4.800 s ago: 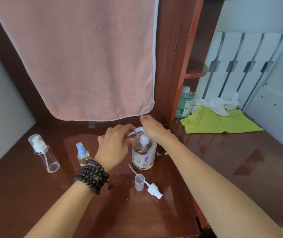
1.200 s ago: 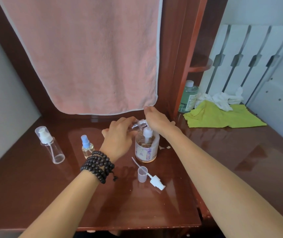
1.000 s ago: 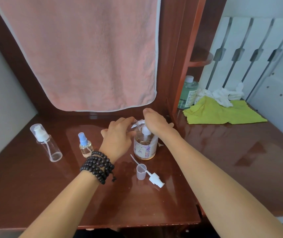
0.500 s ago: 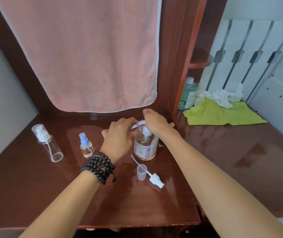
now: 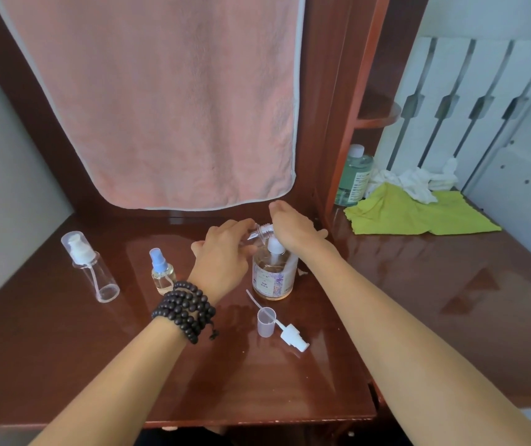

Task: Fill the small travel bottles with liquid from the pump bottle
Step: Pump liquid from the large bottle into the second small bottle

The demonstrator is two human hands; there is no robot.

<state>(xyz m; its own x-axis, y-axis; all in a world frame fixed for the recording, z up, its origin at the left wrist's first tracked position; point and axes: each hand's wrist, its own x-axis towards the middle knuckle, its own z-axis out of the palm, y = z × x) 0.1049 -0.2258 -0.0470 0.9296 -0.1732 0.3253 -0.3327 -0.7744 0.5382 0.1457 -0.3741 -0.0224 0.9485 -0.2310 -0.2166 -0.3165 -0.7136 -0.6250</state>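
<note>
The left hand [image 5: 222, 255] curls its fingers around a small clear travel bottle [image 5: 259, 232], tilted at the amber pump bottle's [image 5: 273, 275] spout; the right hand [image 5: 293, 228] presses flat on the pump.

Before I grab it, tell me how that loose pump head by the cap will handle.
The pump head looks like light plastic. It lies on its side on the glossy table, so it may skid. Its thin dip tube, running behind the cap, probably flexes and may drip.
</note>
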